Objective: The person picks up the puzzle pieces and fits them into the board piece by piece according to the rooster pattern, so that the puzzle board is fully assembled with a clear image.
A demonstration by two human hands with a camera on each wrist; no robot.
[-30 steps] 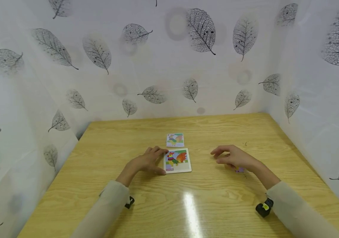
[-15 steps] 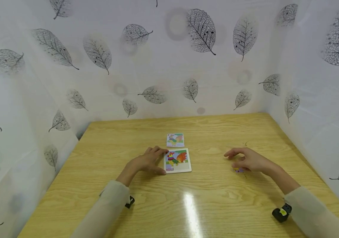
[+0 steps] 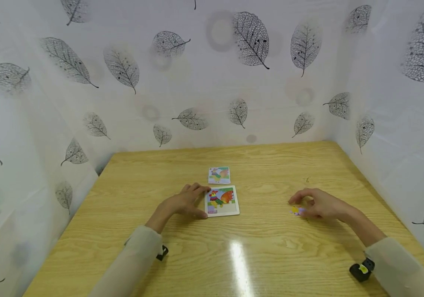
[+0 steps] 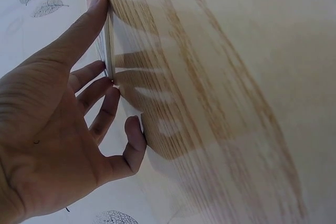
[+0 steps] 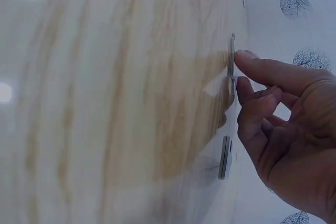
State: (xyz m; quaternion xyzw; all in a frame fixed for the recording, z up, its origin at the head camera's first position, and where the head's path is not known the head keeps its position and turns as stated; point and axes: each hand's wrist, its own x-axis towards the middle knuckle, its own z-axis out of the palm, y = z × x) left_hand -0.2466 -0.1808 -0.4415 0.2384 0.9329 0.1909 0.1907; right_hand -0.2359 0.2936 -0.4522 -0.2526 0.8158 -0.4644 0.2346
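Note:
A puzzle board with a white rim and a bright rooster picture lies on the table, a pale patch showing low in the picture. My left hand holds its left side, thumb at the near corner and forefinger at the far one. To the right, my right hand is low over the table with bent fingers. Its fingertips are right at small yellow and purple puzzle pieces, partly hidden by the hand. The right wrist view shows a flat piece edge-on at the thumb and another piece farther down.
A paler rooster card lies just beyond the board. The wooden table is bounded by white leaf-print curtains at the back and sides. A bright light reflection falls on the near tabletop.
My right hand has moved right and toward me, down to the puzzle pieces, and more of them shows beside its fingers. The left hand and the board have stayed in place.

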